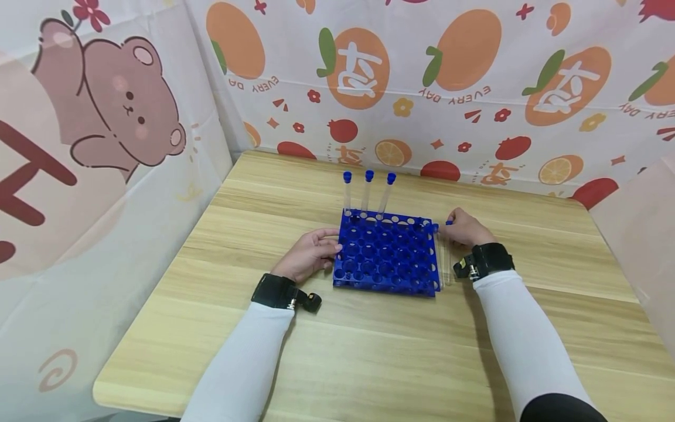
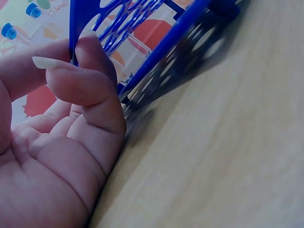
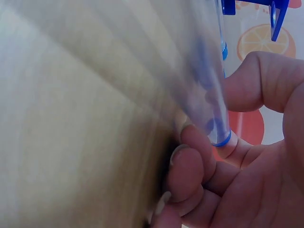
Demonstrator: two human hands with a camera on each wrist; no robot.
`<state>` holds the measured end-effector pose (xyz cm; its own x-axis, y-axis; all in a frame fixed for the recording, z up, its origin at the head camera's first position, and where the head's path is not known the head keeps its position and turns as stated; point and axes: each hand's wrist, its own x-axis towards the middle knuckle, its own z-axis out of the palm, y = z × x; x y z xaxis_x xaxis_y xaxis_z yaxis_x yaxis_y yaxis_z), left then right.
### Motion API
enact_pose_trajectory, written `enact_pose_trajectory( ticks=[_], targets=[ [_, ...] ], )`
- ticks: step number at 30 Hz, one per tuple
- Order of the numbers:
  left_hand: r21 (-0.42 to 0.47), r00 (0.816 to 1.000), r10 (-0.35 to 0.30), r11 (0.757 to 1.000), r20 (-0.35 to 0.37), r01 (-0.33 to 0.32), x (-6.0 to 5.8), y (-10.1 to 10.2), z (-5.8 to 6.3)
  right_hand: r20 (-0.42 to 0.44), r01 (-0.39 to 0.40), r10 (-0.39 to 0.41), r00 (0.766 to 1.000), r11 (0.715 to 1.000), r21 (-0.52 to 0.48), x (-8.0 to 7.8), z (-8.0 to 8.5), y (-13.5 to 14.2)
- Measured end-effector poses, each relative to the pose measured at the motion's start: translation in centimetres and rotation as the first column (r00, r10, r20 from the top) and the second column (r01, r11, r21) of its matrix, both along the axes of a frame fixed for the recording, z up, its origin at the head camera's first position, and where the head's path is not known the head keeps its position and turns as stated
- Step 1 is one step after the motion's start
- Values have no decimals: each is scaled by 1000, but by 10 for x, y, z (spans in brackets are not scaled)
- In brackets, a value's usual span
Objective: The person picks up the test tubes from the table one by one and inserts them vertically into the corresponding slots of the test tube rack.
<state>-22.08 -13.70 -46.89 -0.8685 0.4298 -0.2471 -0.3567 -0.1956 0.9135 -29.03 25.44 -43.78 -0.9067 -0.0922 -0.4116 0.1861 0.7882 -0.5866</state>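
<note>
A blue test tube rack [image 1: 387,252] with rows of round holes stands mid-table. Three clear test tubes [image 1: 366,193] with blue caps stand slightly tilted in its back row. My left hand [image 1: 308,255] holds the rack's left edge between thumb and fingers; in the left wrist view that edge [image 2: 78,21] meets the fingertips. Just off the rack's right side lie several clear tubes [image 1: 446,261], their blue caps pointing away from me. My right hand [image 1: 466,228] pinches a tube [image 3: 216,114] near its capped end. How many tubes its fingers touch, I cannot tell.
The wooden table [image 1: 369,357] lies under everything. A printed cloth [image 1: 295,117] with oranges hangs along the back edge, and another with a bear [image 1: 132,111] hangs on the left. Each wrist wears a black camera strap [image 1: 493,258].
</note>
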Motion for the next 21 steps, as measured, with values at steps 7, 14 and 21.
enact_pose_trajectory(
  ticks=[7, 14, 21],
  targets=[
    [-4, 1000, -2, 1000, -1, 2, 0, 0, 0, -14, 3, -3, 1000, 1000, -3, 2, 0, 1],
    [-8, 1000, 2, 1000, 6, -2, 0, -1, -2, -53, 30, -31, 998, 999, -31, 8, -1, 3],
    [-11, 1000, 3, 1000, 1, -3, -2, -1, -3, -84, 55, -67, 994, 989, -138, 17, 4, 5]
  ],
)
